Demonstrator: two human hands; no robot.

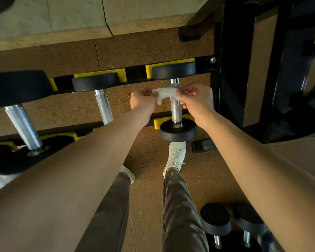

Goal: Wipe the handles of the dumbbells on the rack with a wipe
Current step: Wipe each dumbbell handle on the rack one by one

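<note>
A white wipe (165, 94) is stretched across the upper part of the silver knurled handle (175, 110) of the rightmost small dumbbell on the rack. My left hand (142, 100) pinches the wipe's left end. My right hand (196, 99) pinches its right end. That dumbbell's black heads (178, 131) sit in yellow cradles (157, 122). To the left lie a second dumbbell with a bare handle (104, 106) and a larger one with a thick handle (24, 126).
The black rack rails run left to right, and a black upright post (235, 79) stands just right of my right hand. My white shoes (176, 155) stand on the speckled cork-coloured floor below. Two more dumbbells (216, 220) sit low at the bottom right.
</note>
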